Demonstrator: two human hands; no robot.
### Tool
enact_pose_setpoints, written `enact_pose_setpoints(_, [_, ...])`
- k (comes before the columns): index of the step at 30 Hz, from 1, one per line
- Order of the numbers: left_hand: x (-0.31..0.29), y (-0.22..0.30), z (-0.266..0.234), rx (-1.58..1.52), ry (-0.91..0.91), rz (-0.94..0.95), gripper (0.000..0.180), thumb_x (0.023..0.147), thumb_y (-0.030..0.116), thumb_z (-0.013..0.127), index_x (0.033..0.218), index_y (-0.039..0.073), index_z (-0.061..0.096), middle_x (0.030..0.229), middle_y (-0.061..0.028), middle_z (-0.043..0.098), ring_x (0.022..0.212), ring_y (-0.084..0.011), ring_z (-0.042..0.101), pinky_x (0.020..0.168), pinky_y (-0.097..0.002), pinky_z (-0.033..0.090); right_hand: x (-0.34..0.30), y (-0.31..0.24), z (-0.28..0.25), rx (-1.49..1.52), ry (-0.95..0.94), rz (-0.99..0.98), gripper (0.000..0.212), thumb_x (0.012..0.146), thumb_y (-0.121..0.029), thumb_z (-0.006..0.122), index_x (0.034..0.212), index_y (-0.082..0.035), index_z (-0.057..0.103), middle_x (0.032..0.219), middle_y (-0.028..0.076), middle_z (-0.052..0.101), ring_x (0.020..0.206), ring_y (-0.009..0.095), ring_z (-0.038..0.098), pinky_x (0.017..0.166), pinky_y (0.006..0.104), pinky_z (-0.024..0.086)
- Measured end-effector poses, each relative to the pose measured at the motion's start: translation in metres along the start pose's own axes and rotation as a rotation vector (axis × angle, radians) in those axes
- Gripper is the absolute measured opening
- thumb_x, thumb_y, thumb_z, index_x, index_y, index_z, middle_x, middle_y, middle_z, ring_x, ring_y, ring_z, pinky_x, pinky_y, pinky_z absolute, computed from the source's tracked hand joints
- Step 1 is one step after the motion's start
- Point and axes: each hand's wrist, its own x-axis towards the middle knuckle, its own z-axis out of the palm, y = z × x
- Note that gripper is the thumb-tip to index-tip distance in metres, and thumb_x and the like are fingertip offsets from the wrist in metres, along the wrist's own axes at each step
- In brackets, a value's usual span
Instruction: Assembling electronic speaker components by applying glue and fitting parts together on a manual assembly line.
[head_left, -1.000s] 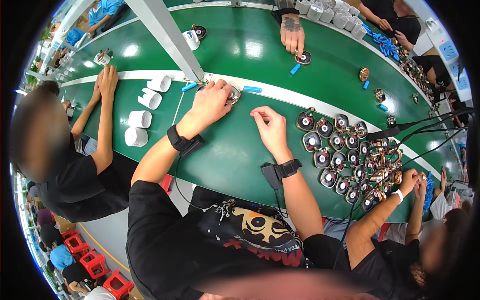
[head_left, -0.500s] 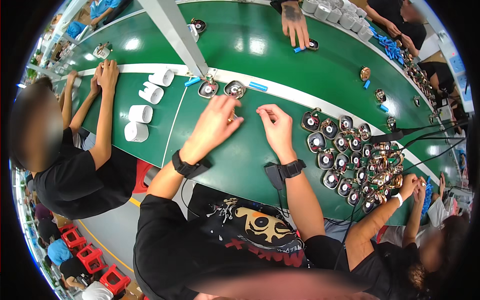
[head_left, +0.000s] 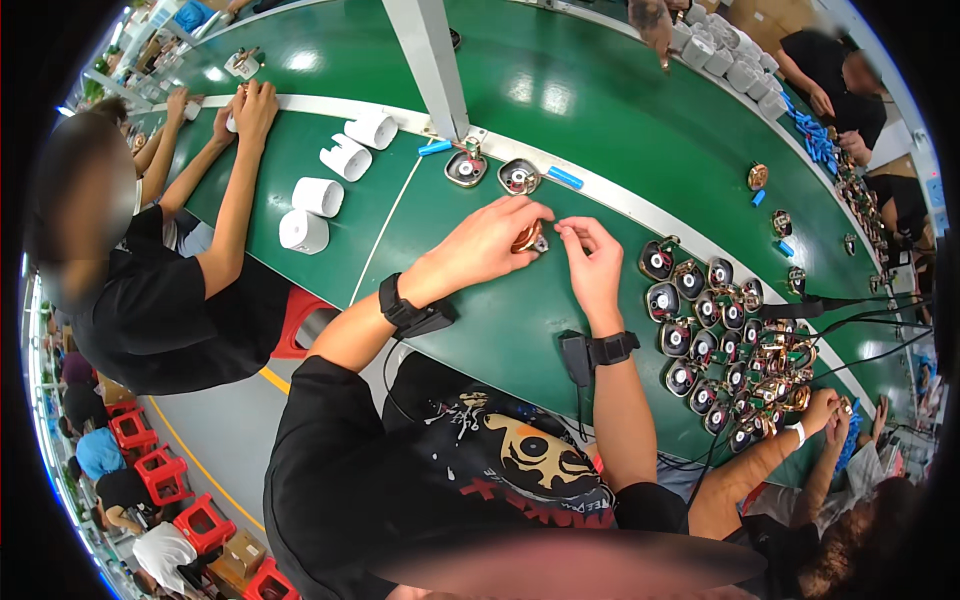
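My left hand (head_left: 488,245) is closed around a small copper-coloured round part (head_left: 527,237) with a little metal piece at its lower end. Just beside it, my right hand (head_left: 594,262) has thumb and fingertips pinched together, close to the part. Whatever those fingertips hold, if anything, is too small to make out. Beyond my hands, near the white rail, lie two dark rounded speaker units, a left one (head_left: 465,169) and a right one (head_left: 519,178). A blue cylindrical battery (head_left: 565,178) rests on the rail, and another blue battery (head_left: 435,148) lies left of the units.
Many speaker units (head_left: 704,346) with boards crowd the green table at right, next to black cables (head_left: 860,305). Several white cylindrical shells (head_left: 318,197) stand at left. A grey post (head_left: 428,70) rises beyond the rail (head_left: 320,104). Co-workers sit on both sides.
The view has shifted, moving the table rightward in the picture. My hands have come closer together, and the copper-coloured part shows more clearly. A co-worker's hand across the table has drawn back.
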Motion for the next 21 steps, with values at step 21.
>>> enact_pose_setpoints(21, [0.011,0.011,-0.057,-0.042,0.392,-0.118,0.052,0.078,0.028,0.075,0.123,0.008,0.058,0.109,-0.0142,0.065,0.094,-0.0297,0.066,0.079,-0.0388,0.052,0.001,-0.002,-0.010,0.374,-0.095,0.102,0.018,0.094,-0.007,0.057,0.107,0.005,0.062,0.090,0.005,0.065,0.068,0.004,0.050,0.058,0.0194,0.041])
